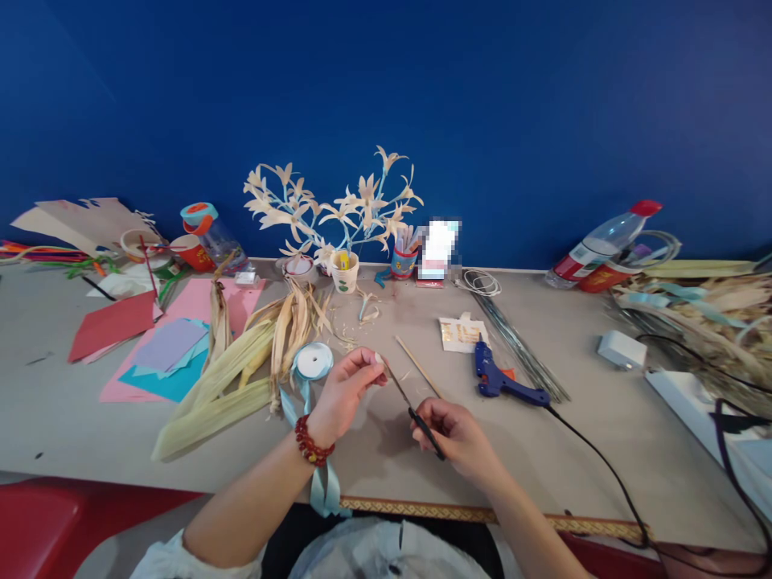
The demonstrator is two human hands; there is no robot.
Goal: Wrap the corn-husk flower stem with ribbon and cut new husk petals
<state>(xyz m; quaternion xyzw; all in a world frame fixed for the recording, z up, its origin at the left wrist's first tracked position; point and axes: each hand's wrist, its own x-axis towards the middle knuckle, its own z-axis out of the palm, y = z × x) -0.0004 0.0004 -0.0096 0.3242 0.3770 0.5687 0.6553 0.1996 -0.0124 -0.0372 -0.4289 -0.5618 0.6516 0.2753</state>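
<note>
My right hand (452,434) grips a pair of scissors (427,434) by the black handles. Their narrow blades point up and left, with the tips close to the fingers of my left hand (353,386). Thumb and forefinger of that left hand are pinched together, and a small pale bit shows at the fingertips, too small to name. A beaded red bracelet (314,442) circles the left wrist. Beside that hand lies a roll of light blue ribbon (314,360), its loose end trailing under my forearm. Just beyond my right hand rests a thin wooden stick (416,364).
Dried corn husks (223,386) and coloured paper (172,346) lie to the left. Pale husk flowers (367,193) stand in a paper cup (345,273) at the back. On the right are a blue glue gun (500,382) with a trailing cord, wires (522,342) and a power strip (693,418).
</note>
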